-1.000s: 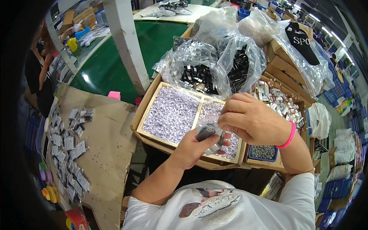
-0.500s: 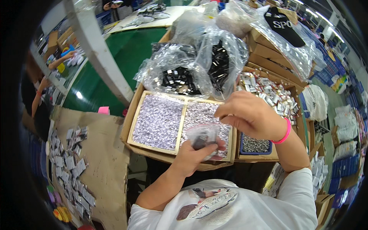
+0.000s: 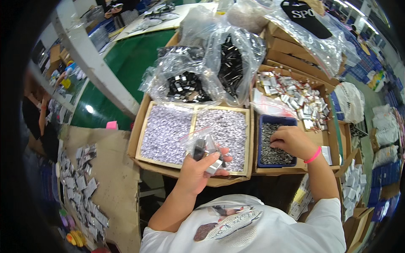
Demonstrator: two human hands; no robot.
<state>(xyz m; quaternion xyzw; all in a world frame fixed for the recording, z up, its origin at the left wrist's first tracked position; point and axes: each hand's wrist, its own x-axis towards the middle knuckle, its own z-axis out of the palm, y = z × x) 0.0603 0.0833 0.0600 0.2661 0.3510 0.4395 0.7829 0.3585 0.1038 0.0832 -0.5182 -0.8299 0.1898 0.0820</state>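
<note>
My left hand (image 3: 195,169) is closed on a clear zip bag (image 3: 201,137), which has black and silver pieces inside. It hovers over the front of a two-part wooden tray (image 3: 193,123) filled with tiny silvery-white pieces. My right hand (image 3: 294,142), a pink band at its wrist, dips into a blue bin (image 3: 276,119) of small dark metallic parts (image 3: 272,157). Its fingers are bent together at the parts; whatever they pinch is hidden.
Behind the tray, open plastic bags hold black parts (image 3: 185,86). A carton of silver wired packs (image 3: 291,90) stands at the back right, plastic bags (image 3: 270,106) beside them. Flat packets (image 3: 82,185) lie on the left board. A post (image 3: 93,59) rises at the left.
My right hand has moved right and nearer, from above the wooden tray into the blue bin. My left hand, with the zip bag, has shifted slightly left.
</note>
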